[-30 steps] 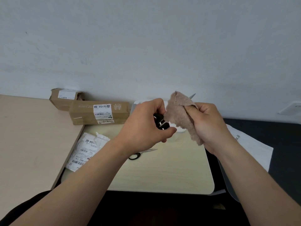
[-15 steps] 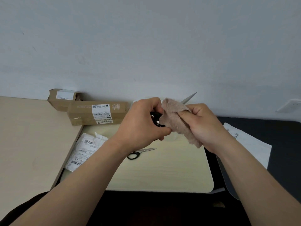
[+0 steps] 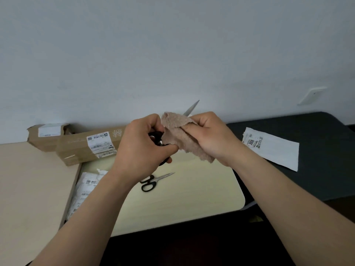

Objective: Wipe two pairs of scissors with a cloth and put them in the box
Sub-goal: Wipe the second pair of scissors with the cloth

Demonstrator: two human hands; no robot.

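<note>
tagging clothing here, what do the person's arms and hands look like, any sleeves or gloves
Left hand and right hand are bare: no gloves, rings or watch in view. Both forearms are uncovered to the frame edge; no sleeve shows.

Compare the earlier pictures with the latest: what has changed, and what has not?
The right hand has drawn the cloth down the scissors toward the handles, so more blade shows beyond it. Nothing was taken or let go. The left hand still grips the handles; the other scissors lie unmoved.
</note>
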